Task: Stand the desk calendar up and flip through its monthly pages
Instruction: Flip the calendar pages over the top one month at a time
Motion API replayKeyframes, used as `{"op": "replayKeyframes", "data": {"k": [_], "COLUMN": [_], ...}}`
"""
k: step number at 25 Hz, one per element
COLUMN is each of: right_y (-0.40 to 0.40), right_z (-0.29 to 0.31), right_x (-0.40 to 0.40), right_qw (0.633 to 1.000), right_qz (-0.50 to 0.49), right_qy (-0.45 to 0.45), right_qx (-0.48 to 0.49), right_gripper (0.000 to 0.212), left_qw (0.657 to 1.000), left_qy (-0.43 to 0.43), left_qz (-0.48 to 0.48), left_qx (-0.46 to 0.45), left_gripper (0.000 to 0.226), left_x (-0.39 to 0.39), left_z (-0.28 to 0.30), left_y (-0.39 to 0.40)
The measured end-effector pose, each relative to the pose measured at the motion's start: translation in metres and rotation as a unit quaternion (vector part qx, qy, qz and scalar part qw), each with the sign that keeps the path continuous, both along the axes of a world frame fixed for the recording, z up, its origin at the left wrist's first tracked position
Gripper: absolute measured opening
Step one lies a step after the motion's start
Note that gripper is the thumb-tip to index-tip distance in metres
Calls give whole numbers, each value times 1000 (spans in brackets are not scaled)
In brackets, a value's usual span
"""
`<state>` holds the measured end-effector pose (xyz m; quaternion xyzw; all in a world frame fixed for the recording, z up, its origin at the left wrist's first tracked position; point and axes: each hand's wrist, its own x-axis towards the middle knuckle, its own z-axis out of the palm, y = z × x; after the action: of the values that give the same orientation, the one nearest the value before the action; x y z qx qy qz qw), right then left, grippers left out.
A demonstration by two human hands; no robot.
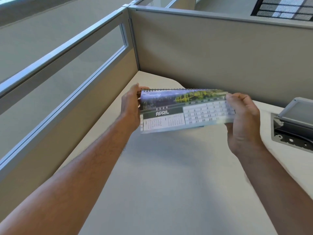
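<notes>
The desk calendar (177, 111) is held in the air above the pale desk (169, 175), its black spiral binding on top. The facing page reads APRIL, with a landscape photo above a date grid. My left hand (131, 107) grips its left end, fingers wrapped behind the binding corner. My right hand (242, 119) holds the right end, thumb on the front of the page. The right part of the page is blurred. Whether the calendar's foot touches the desk I cannot tell; it looks lifted.
Beige cubicle partitions (211, 53) with grey metal frames close off the desk at the back and left, meeting in a corner behind the calendar. A grey metal device (293, 122) lies at the desk's right edge.
</notes>
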<state>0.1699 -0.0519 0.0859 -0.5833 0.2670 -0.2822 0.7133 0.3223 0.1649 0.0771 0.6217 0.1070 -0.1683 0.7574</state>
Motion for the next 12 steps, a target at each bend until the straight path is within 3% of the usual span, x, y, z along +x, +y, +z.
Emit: {"op": "replayKeyframes", "data": {"k": [3, 4, 6, 12], "right_y": [-5, -5, -2, 3], "right_z": [14, 18, 22, 10], "right_x": [18, 23, 32, 50], "right_qw": [997, 997, 998, 987], "right_qz": [25, 39, 59, 61], "right_qy": [-47, -45, -24, 62], "right_qx": [54, 58, 1, -137], "right_gripper": [8, 26, 44, 40], "left_qw": [999, 999, 999, 998], "left_qy": [-32, -41, -53, -53], "left_qz": [8, 11, 1, -3], "left_qx": [-23, -24, -11, 23], "left_gripper": [32, 32, 32, 23], "left_x": [1, 2, 4, 8], "left_z": [-4, -6, -9, -13], "left_y": [-1, -2, -2, -4]}}
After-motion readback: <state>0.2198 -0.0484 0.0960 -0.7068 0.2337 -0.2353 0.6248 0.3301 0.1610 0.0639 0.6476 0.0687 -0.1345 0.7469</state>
